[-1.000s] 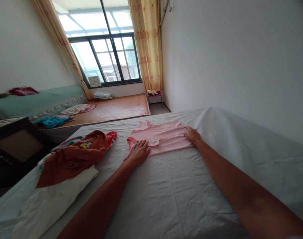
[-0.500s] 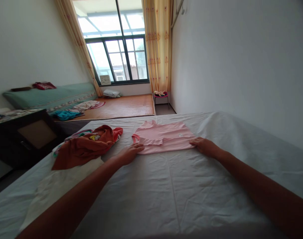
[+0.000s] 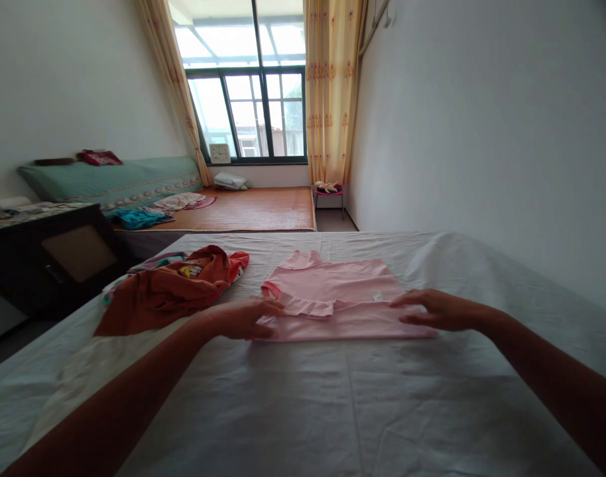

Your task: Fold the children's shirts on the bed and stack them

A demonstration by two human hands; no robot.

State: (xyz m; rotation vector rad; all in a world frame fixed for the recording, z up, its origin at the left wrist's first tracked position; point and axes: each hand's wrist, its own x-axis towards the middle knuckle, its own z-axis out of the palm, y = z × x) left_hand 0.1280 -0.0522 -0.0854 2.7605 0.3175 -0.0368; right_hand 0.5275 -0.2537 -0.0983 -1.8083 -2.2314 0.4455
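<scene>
A pink T-shirt (image 3: 333, 281) lies on the white sheet (image 3: 303, 404), its near side folded over so that one sleeve rests on top. The collar faces left. My left hand (image 3: 248, 317) is at the shirt's near left corner, thumb and fingers apart, touching or just above the cloth. Over the hem end at the right is my right hand (image 3: 439, 308), its fingers spread and slightly curved above the fold. Neither hand visibly pinches the fabric.
A heap of clothes with a rust-orange garment (image 3: 164, 291) lies left of the shirt. Beyond the sheet's far edge stands a bed with a brown mat (image 3: 258, 205). A dark cabinet (image 3: 69, 252) is at left, a white wall (image 3: 482, 132) at right.
The shirt's near edge now lies closer to me and reaches farther right. Both hands have loosened from the near corners, fingers opening. The view has shifted slightly.
</scene>
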